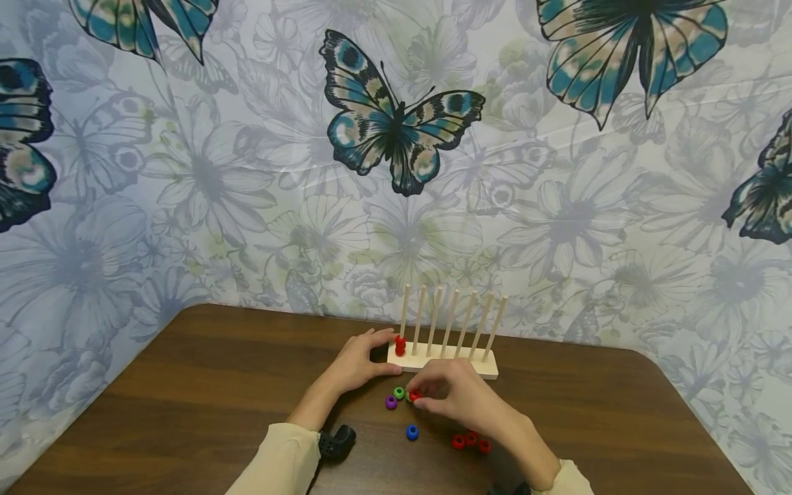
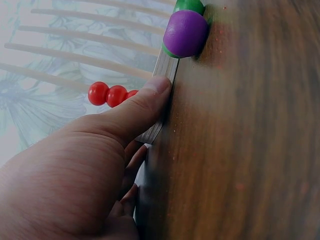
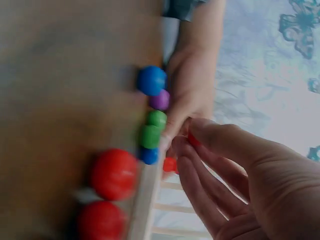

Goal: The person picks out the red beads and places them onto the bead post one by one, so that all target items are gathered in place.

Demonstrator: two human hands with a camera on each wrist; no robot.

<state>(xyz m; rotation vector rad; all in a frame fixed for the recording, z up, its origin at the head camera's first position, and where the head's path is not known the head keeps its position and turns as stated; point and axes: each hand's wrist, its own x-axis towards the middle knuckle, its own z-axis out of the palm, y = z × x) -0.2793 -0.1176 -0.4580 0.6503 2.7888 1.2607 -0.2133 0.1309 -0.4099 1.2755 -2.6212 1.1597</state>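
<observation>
A pale wooden peg stand (image 1: 442, 360) with a row of upright pegs stands near the wall. My left hand (image 1: 354, 363) grips its left end, thumb (image 2: 145, 107) along the front edge and fingers behind. Red beads (image 1: 400, 346) are stacked low on the leftmost peg. In front of the stand, my right hand (image 1: 460, 395) pinches a red bead (image 3: 193, 139) between thumb and fingertips. Close by lie a green bead (image 1: 399, 392), a purple bead (image 2: 185, 33) and another green bead (image 3: 150, 136), partly hidden by the right hand in the head view.
Nearer on the brown table (image 1: 204, 399) lie a blue bead (image 1: 412, 432) and loose red beads (image 1: 471, 438) beside the right forearm. Another blue bead (image 3: 149, 155) shows by the stand's edge in the right wrist view. A butterfly-print cloth (image 1: 402, 234) hangs behind the table.
</observation>
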